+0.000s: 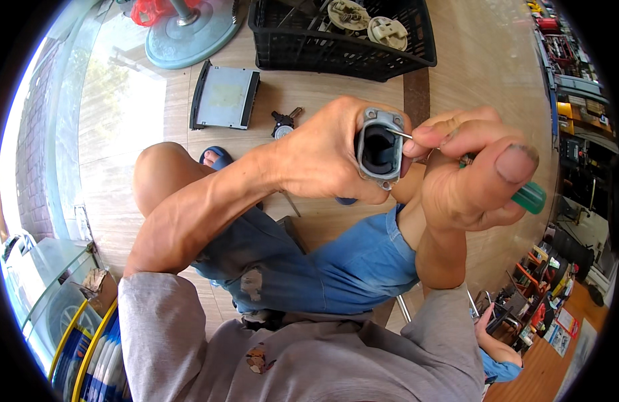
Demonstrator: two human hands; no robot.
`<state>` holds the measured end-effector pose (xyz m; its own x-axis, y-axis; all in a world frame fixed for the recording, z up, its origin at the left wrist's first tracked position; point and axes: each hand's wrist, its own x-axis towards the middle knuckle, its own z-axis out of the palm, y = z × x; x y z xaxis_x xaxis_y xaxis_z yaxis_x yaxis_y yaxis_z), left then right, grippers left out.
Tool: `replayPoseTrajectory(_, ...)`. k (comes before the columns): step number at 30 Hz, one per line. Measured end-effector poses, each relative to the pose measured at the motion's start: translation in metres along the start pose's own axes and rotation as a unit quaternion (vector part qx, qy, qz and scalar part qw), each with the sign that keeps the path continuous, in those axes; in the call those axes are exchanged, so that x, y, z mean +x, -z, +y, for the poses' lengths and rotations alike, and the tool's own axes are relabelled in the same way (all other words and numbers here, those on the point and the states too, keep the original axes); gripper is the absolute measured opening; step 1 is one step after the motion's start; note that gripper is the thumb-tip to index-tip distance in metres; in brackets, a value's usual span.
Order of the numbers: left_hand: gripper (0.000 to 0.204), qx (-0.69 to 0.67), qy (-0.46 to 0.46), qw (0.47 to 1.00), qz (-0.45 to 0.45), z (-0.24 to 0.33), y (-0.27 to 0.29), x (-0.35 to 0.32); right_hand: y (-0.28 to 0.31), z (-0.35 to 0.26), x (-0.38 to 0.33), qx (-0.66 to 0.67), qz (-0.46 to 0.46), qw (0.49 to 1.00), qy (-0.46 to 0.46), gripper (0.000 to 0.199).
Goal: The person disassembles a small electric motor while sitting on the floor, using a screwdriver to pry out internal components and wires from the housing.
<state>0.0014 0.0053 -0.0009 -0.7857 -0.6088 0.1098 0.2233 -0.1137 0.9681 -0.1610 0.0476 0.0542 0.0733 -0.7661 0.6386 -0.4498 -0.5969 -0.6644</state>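
Observation:
My left hand (323, 151) is closed around a small metal motor housing (397, 120), its oval open end facing up. Dark curved pieces line the hollow inside. My right hand (477, 167) is closed on a slim screwdriver with a green handle (529, 197), which sticks out past the thumb side. The thin metal shaft (403, 135) reaches over the housing's rim, its tip at the opening's edge. Fingers hide the middle of the tool. On the floor beyond my left wrist lies a small black and silver motor gear unit (283, 125).
A silver metal box unit (224, 97) sits on the tiled floor near a black plastic crate (336, 57) holding pale round parts. A round stand base (189, 40) is at the far left. Cluttered tool shelves (544, 275) line the right; another person's arm (497, 345) shows there.

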Motion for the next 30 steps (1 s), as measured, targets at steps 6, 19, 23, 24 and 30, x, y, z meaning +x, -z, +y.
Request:
replayPoseTrajectory(6,0.027,-0.022,0.026,0.999,0.007,0.002,-0.002,-0.001,-0.016,-0.002,0.006,-0.040,0.086,0.995,0.000,0.057)
replayPoseTrajectory(19,0.024,-0.012,0.016,0.999,-0.028,-0.001,-0.004,-0.002,-0.025,-0.014,0.014,0.012,0.144,0.973,-0.178,0.063)
replayPoseTrajectory(23,0.023,-0.016,0.014,0.999,-0.027,-0.004,-0.006,-0.003,-0.027,-0.017,0.017,0.021,0.139,0.969,-0.204,0.063)
replayPoseTrajectory(24,0.023,-0.014,0.009,0.999,-0.029,-0.004,-0.006,-0.003,-0.028,-0.017,0.017,0.030,0.137,0.969,-0.204,0.063)
replayPoseTrajectory(30,0.023,-0.029,0.046,0.998,-0.021,0.001,-0.002,0.000,-0.023,-0.012,0.013,0.044,0.171,0.958,-0.227,0.064)
